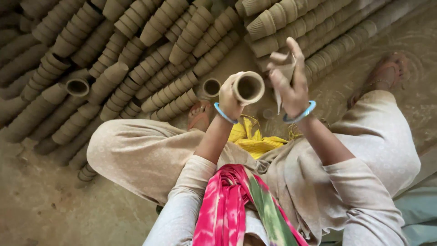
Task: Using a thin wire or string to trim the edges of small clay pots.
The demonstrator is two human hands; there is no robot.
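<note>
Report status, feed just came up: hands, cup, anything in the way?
Left hand grips clay cup, mouth toward camera. Right hand holds pale cloth beside it. Stacked cups beyond; nothing between.

There is one view only, from a camera worn on the person's head. It looks steeply down along the body, so the scarf (pixel 236 205) and both forearms rise from the bottom edge toward the middle of the frame. The left hand (pixel 230 98) and right hand (pixel 291 79) sit close to the lens, just above centre, and appear large. Beyond them the view reaches the floor (pixel 50 205), where the knees spread to either side and both feet show. The upper part of the frame takes in rows of stacked clay cups (pixel 136 50) lying farther off. The wide lens bends the edges.
</note>
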